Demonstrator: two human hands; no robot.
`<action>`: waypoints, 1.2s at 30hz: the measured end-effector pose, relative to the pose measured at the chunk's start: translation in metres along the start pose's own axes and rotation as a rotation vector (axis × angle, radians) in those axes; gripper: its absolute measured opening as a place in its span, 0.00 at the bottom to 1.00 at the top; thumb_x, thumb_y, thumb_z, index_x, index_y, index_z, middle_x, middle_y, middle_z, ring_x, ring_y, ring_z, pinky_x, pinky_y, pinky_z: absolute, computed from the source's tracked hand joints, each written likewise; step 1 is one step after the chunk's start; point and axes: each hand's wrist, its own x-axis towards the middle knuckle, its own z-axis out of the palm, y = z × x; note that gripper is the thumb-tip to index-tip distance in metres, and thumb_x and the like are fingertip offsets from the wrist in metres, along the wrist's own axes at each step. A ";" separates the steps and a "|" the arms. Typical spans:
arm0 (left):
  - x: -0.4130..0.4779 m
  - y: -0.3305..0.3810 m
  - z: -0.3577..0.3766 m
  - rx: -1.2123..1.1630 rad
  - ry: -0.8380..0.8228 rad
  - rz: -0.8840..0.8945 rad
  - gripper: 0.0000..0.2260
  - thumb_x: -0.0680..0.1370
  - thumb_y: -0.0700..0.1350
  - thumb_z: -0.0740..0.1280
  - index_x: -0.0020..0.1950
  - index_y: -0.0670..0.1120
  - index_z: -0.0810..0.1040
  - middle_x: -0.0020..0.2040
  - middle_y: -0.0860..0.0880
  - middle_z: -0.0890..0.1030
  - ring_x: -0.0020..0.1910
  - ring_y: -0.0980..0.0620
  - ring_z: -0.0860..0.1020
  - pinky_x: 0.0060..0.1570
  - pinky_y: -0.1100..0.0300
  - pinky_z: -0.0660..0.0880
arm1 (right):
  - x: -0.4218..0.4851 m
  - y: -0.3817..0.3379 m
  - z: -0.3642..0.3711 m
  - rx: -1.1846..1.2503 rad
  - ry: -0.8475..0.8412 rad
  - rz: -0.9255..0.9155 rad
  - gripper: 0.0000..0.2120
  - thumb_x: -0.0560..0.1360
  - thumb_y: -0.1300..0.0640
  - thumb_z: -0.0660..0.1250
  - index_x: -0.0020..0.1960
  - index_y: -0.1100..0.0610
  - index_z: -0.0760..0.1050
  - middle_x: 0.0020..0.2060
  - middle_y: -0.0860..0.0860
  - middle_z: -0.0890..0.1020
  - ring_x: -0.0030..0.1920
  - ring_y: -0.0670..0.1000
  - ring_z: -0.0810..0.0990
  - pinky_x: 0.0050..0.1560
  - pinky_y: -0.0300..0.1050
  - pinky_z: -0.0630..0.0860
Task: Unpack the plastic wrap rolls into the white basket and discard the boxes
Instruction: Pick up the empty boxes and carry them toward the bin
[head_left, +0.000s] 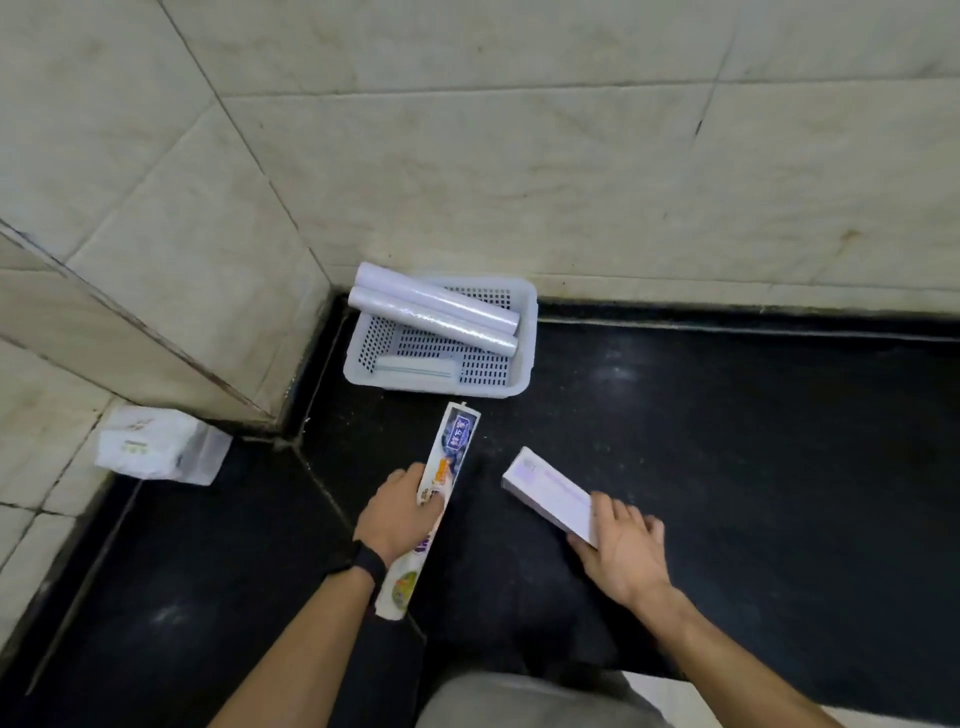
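A white perforated basket (527, 332) stands on the black counter against the tiled wall. Two plastic wrap rolls (436, 309) lie side by side across it, their left ends resting on its rim, and a flat white piece (415, 368) lies on its floor. My left hand (397, 512) grips a long printed wrap box (452, 457) around its middle; the box points toward the basket and its far end is open. To the right, my right hand (621, 548) holds the near end of a pale lilac box (548, 491), which lies on the counter.
A white plastic bag (156, 441) sits at the left where the counter meets a tiled pillar. The black counter (753, 467) stretches away to the right. Tiled walls close the back and left. A black band is on my left wrist.
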 end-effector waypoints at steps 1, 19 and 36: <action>0.001 0.015 0.000 -0.039 -0.019 0.045 0.09 0.77 0.53 0.64 0.55 0.53 0.73 0.49 0.52 0.79 0.47 0.50 0.79 0.49 0.50 0.77 | -0.008 0.009 -0.005 0.059 0.044 0.045 0.26 0.77 0.37 0.60 0.69 0.49 0.64 0.61 0.46 0.77 0.62 0.52 0.76 0.64 0.53 0.62; -0.056 0.295 0.071 -0.349 -0.302 0.717 0.20 0.80 0.57 0.60 0.71 0.58 0.61 0.61 0.53 0.80 0.52 0.47 0.80 0.53 0.51 0.76 | -0.261 0.116 -0.071 0.956 0.781 0.807 0.21 0.72 0.36 0.72 0.59 0.44 0.71 0.52 0.38 0.81 0.48 0.43 0.83 0.46 0.46 0.80; -0.277 0.527 0.235 0.026 -0.731 1.224 0.40 0.68 0.40 0.70 0.71 0.62 0.53 0.54 0.49 0.80 0.43 0.46 0.82 0.48 0.47 0.80 | -0.500 0.228 -0.050 1.273 1.380 1.168 0.21 0.73 0.41 0.73 0.61 0.49 0.75 0.53 0.44 0.84 0.49 0.42 0.84 0.48 0.43 0.77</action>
